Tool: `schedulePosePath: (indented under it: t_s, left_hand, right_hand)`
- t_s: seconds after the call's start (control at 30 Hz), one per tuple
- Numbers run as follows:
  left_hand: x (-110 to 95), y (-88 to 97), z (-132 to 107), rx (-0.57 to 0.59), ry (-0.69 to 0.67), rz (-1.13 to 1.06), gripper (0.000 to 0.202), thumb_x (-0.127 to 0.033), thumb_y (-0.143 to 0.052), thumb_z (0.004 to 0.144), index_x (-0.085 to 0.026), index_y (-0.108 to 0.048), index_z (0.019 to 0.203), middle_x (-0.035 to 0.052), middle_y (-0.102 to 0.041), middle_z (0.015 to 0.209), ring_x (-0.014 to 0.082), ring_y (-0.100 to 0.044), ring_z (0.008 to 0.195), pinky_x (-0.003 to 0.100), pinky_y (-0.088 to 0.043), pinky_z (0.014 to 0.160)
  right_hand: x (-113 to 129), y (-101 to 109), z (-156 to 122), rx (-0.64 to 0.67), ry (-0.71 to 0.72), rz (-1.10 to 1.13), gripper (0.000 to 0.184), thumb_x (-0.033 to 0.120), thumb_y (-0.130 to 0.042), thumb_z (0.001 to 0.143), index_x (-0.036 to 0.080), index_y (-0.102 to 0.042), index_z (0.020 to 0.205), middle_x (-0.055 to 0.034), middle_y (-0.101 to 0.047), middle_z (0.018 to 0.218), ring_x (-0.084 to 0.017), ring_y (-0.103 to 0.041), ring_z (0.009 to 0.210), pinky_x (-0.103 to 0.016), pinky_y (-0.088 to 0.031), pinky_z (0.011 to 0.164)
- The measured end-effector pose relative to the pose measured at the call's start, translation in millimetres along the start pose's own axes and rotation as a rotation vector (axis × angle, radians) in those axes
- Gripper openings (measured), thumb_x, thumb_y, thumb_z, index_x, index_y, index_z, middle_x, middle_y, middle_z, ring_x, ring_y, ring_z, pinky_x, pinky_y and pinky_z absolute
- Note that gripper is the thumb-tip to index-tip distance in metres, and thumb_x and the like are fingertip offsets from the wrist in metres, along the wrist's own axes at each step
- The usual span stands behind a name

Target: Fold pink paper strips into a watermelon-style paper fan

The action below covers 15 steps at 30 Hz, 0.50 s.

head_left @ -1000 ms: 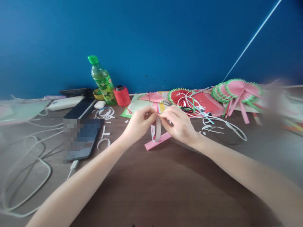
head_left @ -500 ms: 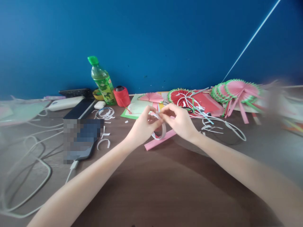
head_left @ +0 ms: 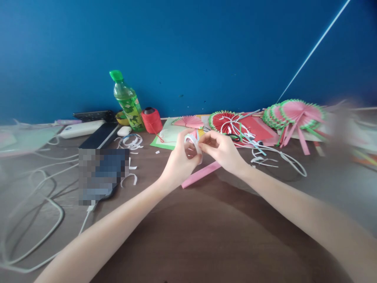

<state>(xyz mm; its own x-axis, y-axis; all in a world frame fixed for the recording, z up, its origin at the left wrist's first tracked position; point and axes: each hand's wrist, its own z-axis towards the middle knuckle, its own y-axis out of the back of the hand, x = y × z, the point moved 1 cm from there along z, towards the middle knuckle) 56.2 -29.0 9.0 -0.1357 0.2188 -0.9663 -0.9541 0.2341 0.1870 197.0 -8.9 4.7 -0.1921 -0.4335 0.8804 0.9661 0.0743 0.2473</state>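
Observation:
My left hand (head_left: 180, 159) grips a white roll of tape (head_left: 194, 142), its fingers curled around the ring. At the roll's right edge my right hand (head_left: 221, 151) is closed in a pinch, thumb against fingertips; whether tape lies between them is too small to make out. Below the hands, a folded pink paper strip (head_left: 201, 175) lies slantwise on the brown table (head_left: 188, 236). Behind them a pink pleated paper fan (head_left: 188, 121) rests on pale green paper (head_left: 169, 131).
A green-capped bottle (head_left: 127, 103) and a red thread spool (head_left: 151, 120) stand by the blue wall. Phone (head_left: 103, 177) and cables (head_left: 59, 204) lie left. To the right are a red pleated fan (head_left: 217, 122), white cords (head_left: 290, 158) and pink-green pleated fans (head_left: 300, 112).
My left hand has turned the tape roll and lifted it slightly, so its ring now faces differently. My right hand stays pinched beside it, having shifted very little.

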Motion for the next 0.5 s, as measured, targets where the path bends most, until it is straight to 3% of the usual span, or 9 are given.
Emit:
schedulePosePath:
  t_s: [0.23,0.5]
  left_hand:
    - [0.1,3.1,3.3,-0.029,0.117,-0.17,0.035,-0.02,-0.048,0.081,-0.024,-0.032,0.111,-0.0072,-0.055,0.059,0.0109,-0.059,0.051,0.028,-0.053,0.055]
    - [3.3,4.1,4.9,-0.033,0.142,-0.157,0.039,-0.017,-0.047,0.079,-0.025,-0.029,0.113,-0.0074,-0.057,0.059,0.0113,-0.06,0.049,0.025,-0.051,0.051]
  right_hand:
    - [2.1,-0.6,0.2,0.065,-0.086,0.067,0.007,0.019,-0.063,0.072,0.015,-0.057,0.073,-0.0001,-0.06,0.07,-0.012,-0.058,0.065,-0.028,-0.048,0.064]
    - [2.1,-3.3,-1.8,0.073,-0.084,0.09,0.017,0.03,-0.067,0.071,0.016,-0.058,0.073,-0.0012,-0.062,0.07,-0.013,-0.06,0.065,-0.03,-0.05,0.063]
